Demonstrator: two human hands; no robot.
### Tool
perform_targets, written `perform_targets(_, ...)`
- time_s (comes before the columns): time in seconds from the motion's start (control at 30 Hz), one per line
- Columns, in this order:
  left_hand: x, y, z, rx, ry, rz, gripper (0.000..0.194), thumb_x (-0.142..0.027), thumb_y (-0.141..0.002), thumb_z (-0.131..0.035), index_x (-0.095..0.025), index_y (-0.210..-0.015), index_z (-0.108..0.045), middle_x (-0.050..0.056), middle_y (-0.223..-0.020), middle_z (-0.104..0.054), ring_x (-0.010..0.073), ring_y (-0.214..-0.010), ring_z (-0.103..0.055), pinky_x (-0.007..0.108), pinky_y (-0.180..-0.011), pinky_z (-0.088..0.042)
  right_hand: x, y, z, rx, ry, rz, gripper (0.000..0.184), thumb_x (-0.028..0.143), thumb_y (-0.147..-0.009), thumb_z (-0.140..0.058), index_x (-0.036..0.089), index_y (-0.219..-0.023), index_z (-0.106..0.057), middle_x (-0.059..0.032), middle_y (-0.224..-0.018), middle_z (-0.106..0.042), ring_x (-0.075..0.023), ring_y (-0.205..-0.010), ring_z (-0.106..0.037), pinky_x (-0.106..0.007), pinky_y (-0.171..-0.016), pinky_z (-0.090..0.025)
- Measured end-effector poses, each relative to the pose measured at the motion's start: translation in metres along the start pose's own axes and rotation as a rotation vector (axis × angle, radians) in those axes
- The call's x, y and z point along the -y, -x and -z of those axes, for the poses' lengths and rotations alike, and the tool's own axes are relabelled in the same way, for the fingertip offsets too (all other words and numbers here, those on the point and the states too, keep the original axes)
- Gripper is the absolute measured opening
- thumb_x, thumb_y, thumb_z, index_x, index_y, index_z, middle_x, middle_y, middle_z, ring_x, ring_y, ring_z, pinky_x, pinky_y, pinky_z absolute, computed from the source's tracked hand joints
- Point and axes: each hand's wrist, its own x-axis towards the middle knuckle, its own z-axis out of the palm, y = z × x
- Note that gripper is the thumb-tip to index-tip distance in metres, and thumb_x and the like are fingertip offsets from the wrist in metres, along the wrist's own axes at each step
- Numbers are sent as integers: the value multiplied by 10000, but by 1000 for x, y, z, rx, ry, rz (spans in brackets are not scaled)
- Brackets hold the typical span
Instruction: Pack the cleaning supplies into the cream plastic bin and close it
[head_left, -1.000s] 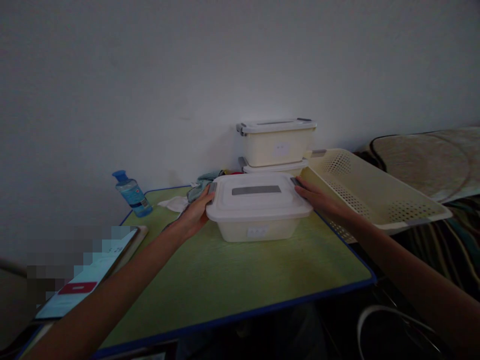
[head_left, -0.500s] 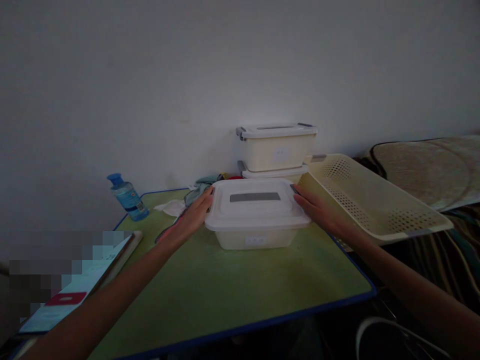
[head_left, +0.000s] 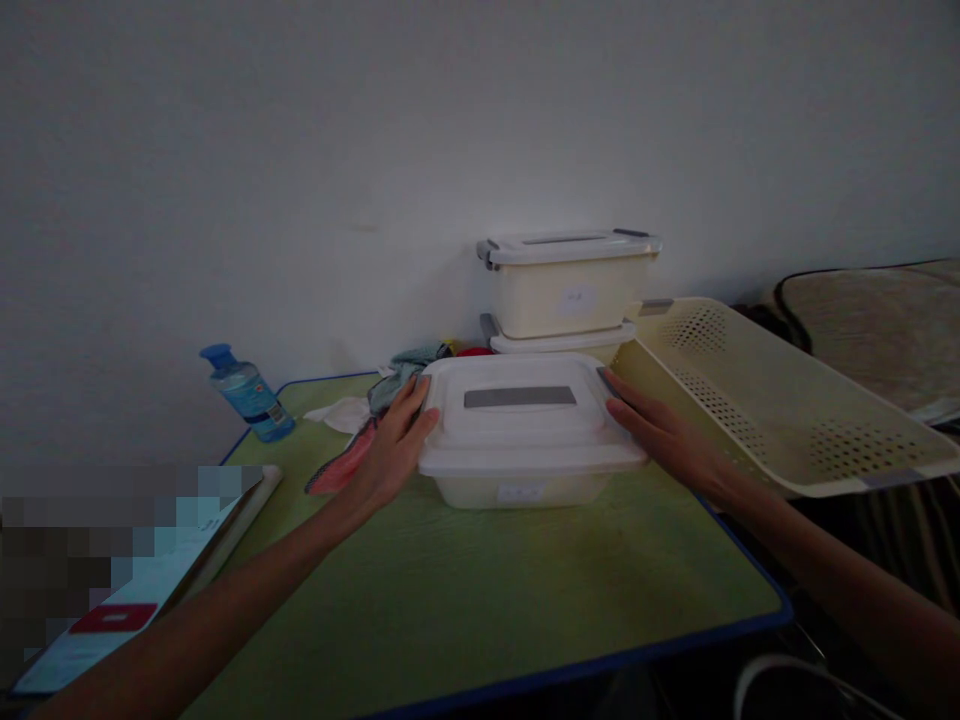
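Observation:
A lidded storage box (head_left: 523,430) with a white lid and cream body rests on the green table. A grey handle strip runs across its lid, and a paper label is on its front. My left hand (head_left: 399,440) grips the lid's left side, its fingers over the grey side latch and its thumb on the rim. At the opposite end, my right hand (head_left: 660,430) presses its fingers against the right-hand latch. Both hands are closed against the box. Whether the latches are fastened is hidden by my fingers.
Two more lidded boxes (head_left: 574,290) are stacked behind. A cream perforated basket (head_left: 795,400) stands on the right, beside a cushion (head_left: 877,320). Crumpled cloths (head_left: 345,465), a blue bottle (head_left: 251,395) and a lit tablet (head_left: 161,590) are on the left. The table (head_left: 495,600) has a blue edge.
The view has shifted slightly, so the boxes and basket appear farther right. My left thumb has come onto the lid's rim. Both hands stay at the sides of the box.

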Motion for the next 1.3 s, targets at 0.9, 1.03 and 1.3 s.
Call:
perform_targets(0.9, -24, -4, -35, 179, -39, -92, 568, -354, -785, -411, -158, -1311, -327, 115, -1450, -249, 241, -1362, -141, 401, -1105, -118, -19, -6, 35, -75, 58, -48, 621, 603, -777, -439, 204, -1248, -513, -55, -1324, -453, -305, -1221, -415, -515, -1055, -244)
perform_targets(1.03, -30, -13, -34, 238, 62, -61, 620, -350, -779, -445, -154, -1333, -247, 122, -1439, -273, 218, -1339, -216, 366, -1098, -161, -21, -11, 48, -65, -57, -66, 530, 604, -782, -437, 226, -1104, -622, -60, -1198, -580, -304, -1120, -516, -522, -986, -355)
perform_targets(1.3, -25, -76, -30, 192, 161, 53, 668, -372, -758, -500, -153, -1348, -275, 150, -1403, -350, 262, -1309, -296, 382, -1062, -250, -42, -52, 76, -201, -166, -162, 434, 431, -766, -564, 199, -1132, -583, -104, -1302, -484, -293, -1147, -489, -489, -911, -435)
